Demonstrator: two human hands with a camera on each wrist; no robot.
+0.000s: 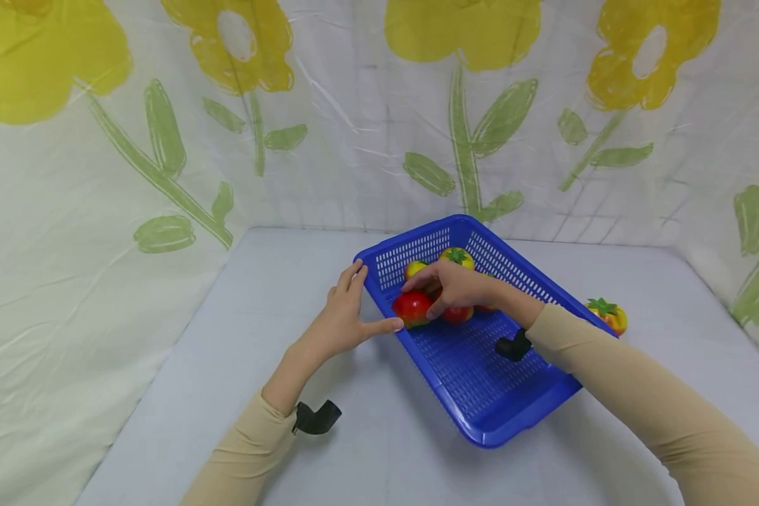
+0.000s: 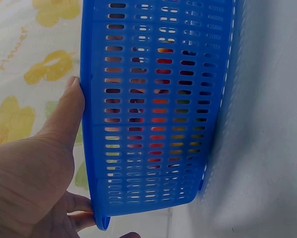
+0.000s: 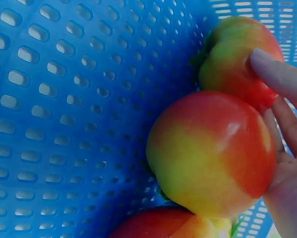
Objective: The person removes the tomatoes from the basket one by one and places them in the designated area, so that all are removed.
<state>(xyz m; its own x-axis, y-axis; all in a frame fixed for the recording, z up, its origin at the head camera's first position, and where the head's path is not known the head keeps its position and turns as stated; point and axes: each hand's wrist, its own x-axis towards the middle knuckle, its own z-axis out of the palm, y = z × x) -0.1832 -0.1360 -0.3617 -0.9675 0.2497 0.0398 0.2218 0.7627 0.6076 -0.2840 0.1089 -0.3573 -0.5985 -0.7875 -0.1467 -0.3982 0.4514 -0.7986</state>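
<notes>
A blue perforated basket (image 1: 481,372) sits on the table with several red and yellow tomatoes inside. At its far left corner my left hand (image 1: 341,320) grips the rim, thumb on the left side and fingers round the corner. In the left wrist view, that hand (image 2: 34,173) is beside the basket's outer wall (image 2: 143,104). Reaching inside, my right hand (image 1: 458,284) pinches a red tomato (image 1: 411,308) near the left wall. In the right wrist view, the thumb presses this tomato (image 3: 232,64), and another tomato (image 3: 212,153) lies against it, near the palm.
Outside the basket, a yellow-red tomato (image 1: 609,316) with a green leafy top stands by the right wall. A yellow tomato (image 1: 457,257) lies in the basket's far end. Behind the pale table (image 1: 240,302) hangs a curtain (image 1: 341,140) with printed flowers.
</notes>
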